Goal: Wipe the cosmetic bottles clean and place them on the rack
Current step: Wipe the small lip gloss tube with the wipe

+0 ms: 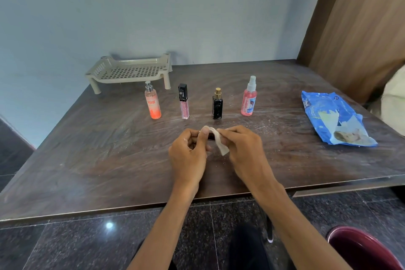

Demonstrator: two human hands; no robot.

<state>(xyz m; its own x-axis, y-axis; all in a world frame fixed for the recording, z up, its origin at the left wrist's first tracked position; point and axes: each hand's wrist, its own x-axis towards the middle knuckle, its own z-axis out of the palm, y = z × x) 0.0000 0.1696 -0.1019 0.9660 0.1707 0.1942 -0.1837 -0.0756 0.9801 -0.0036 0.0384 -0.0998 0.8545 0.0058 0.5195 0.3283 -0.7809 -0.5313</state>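
Observation:
Four cosmetic bottles stand in a row on the dark wooden table (87, 149): an orange spray bottle (152, 103), a pink lip gloss tube (183, 102) with a black cap, a black perfume bottle (217, 105) with a gold top, and a pink spray bottle (249, 98). Behind them at the back left sits the empty beige rack (129, 70). Over the table's middle, my left hand (188, 155) grips a small dark item (211, 137), mostly hidden by my fingers. My right hand (243, 149) pinches a white wipe (220, 142) against it.
A blue pack of wet wipes (335, 119) lies at the right side of the table. A wooden panel (361, 28) rises at the far right. A maroon chair (361, 247) stands at the bottom right, over a dark tiled floor.

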